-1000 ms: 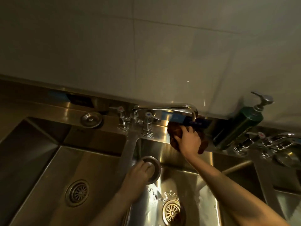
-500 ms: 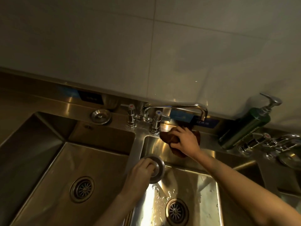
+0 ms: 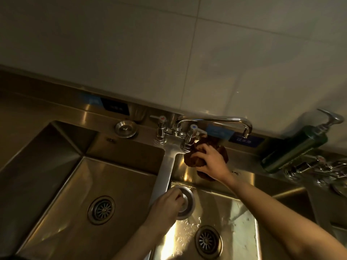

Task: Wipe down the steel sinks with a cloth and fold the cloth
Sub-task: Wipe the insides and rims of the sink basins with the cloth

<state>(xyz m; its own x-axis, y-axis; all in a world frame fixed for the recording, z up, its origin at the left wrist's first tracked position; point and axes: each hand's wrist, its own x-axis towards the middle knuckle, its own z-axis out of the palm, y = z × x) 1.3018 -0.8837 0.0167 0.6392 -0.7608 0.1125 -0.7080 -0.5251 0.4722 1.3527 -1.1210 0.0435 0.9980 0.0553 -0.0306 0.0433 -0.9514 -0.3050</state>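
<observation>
Arching rightward from the back of the steel desk: a chrome faucet, with a red-marked handle and a blue-marked handle flanking its base. Lying just left of them: a round metal plug. Showing lower down, near the middle: a second round plug. Sitting at far right by the tiled wall: a dark green pump bottle. Sticking behind the spout: a blue label and a dark label, text unreadable.

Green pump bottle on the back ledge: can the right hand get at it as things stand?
Probably yes: the green pump bottle sits just right of the right hand, bare ledge between, but that hand grips the brown cloth.
</observation>
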